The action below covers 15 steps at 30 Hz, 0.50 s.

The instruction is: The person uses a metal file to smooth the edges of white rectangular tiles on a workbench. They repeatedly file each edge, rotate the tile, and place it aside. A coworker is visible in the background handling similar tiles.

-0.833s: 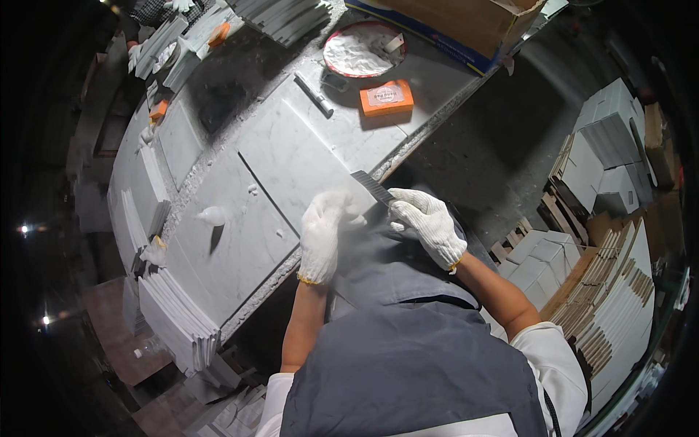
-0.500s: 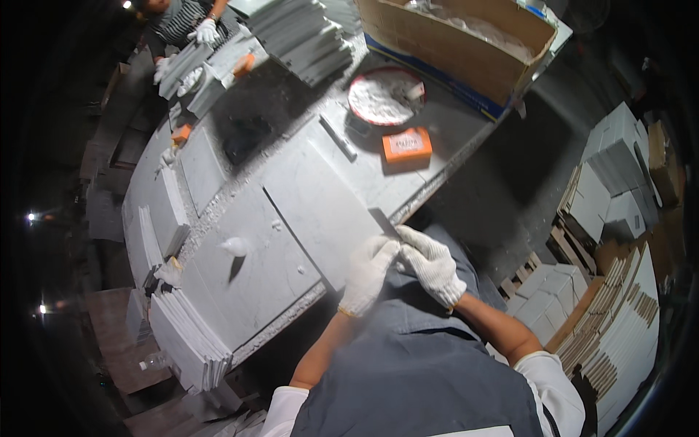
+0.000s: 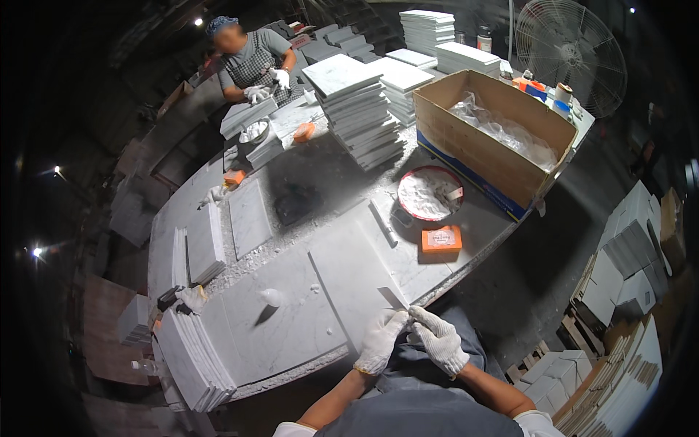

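In front of my body, at the near edge of the worktable, both of my white-gloved hands are closed together. A thin, flat, pale blade-like piece [image 3: 393,296] sticks up from between their fingertips. My left hand [image 3: 381,341] pinches its lower end, and my right hand [image 3: 440,339] meets it there with fingers bent. The gloves hide the rest of the piece. Left of my hands, large white marble-look tiles [image 3: 291,331] lie flat on the table. On one stands a small white bulb-shaped thing [image 3: 271,296].
Beyond my hands are an orange box [image 3: 441,239], a red-rimmed bowl of white paste [image 3: 429,192], a short bar [image 3: 384,222] and a big cardboard box [image 3: 486,164]. Tile stacks [image 3: 357,109] rise at the back. A co-worker [image 3: 255,65] in white gloves handles tiles at far left.
My view has tilted up, bringing in the far tile stacks, the fan and more of the co-worker. My hands stay together, and the piece between them shows paler and at a different angle.
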{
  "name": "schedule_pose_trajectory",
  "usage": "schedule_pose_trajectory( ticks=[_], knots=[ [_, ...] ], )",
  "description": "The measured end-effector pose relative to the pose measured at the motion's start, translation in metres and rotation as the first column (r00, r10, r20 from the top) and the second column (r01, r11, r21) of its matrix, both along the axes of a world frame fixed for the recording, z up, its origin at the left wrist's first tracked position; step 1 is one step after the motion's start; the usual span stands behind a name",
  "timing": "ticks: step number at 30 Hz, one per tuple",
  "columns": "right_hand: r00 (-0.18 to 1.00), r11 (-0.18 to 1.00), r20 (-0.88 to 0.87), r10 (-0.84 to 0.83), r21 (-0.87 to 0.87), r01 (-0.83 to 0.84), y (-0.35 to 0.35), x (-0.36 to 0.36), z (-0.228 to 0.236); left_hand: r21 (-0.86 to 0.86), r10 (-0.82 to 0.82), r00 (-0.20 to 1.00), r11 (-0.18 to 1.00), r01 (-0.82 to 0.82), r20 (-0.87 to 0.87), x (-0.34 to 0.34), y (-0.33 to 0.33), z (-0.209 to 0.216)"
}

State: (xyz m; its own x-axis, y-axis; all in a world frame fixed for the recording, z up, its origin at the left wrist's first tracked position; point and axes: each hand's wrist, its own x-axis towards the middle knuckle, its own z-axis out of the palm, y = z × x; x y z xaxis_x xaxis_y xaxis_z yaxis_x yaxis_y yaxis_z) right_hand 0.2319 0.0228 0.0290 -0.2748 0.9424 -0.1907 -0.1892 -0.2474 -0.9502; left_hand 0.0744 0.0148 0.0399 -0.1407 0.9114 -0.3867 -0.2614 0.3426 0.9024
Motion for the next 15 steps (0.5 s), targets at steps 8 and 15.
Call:
schedule_pose_trajectory(
  ticks=[8, 15],
  knots=[
    [0.996, 0.996, -0.065, -0.061, -0.076, 0.056, 0.001, 0.001, -0.005, 0.091, 0.117, 0.969, 0.986, -0.140, 0.220, -0.011, 0.007, -0.001],
    [0.986, 0.996, 0.139, -0.091, -0.011, 0.093, 0.005, 0.009, -0.016, 0.076, 0.094, 0.986, 0.992, -0.105, 0.136, -0.013, 0.006, 0.004]
  ],
)
